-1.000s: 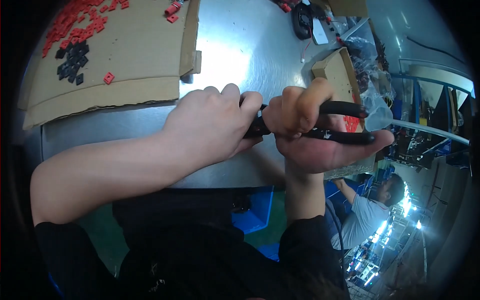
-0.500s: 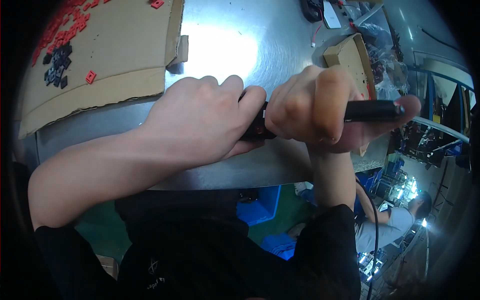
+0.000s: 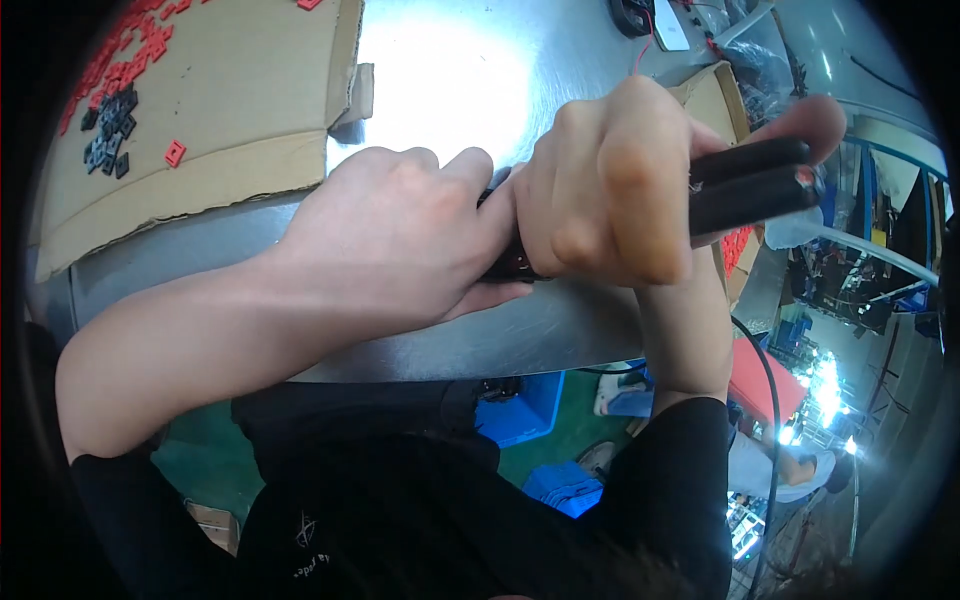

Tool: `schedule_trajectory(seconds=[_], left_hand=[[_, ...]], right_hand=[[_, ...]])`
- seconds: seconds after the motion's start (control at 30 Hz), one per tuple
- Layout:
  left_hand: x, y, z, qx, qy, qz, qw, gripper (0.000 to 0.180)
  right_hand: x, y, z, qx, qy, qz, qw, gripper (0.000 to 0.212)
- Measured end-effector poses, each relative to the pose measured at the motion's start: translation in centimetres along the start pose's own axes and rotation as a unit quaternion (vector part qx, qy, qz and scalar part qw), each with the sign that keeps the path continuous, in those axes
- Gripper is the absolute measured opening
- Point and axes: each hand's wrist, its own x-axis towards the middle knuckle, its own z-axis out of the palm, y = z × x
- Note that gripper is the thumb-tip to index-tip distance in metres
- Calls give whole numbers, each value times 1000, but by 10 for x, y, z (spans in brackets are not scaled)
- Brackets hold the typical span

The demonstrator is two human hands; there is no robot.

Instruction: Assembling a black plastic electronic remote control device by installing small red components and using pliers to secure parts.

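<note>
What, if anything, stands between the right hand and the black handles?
Nothing visible does: the right hand wraps directly around the black handles, whose ends stick out past it. Close beside it, the left hand is closed around a dark part, mostly hidden.

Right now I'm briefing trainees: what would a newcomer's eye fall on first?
Probably the right hand at centre, gripping two black handles jutting right, with the left hand closed on a dark part beside it. Next, the red pieces at upper left, scattered on cardboard near a cluster of black ones.
</note>
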Motion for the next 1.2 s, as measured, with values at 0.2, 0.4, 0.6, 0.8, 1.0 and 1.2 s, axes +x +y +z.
schedule_trajectory(seconds=[0.2, 0.4, 0.6, 0.8, 1.0, 1.2], left_hand=[[7, -1, 2, -47, -35, -43, 997, 56], [12, 5, -27, -13, -101, -25, 995, 54], [1, 0, -10, 9, -20, 2, 1000, 62], [-6, 5, -6, 63, 40, 38, 996, 64], [-7, 8, -8, 105, 60, 51, 991, 63], [-6, 16, -4, 174, 60, 37, 982, 62]], right_hand=[[25, 4, 10, 83, -40, 60, 994, 86], [60, -6, 8, 49, -120, 105, 986, 89], [9, -8, 57, -325, 272, 40, 905, 97], [11, 12, 75, -194, 242, -226, 923, 112], [15, 14, 106, -267, 489, -70, 827, 107], [9, 13, 97, -163, 413, -175, 879, 77]])
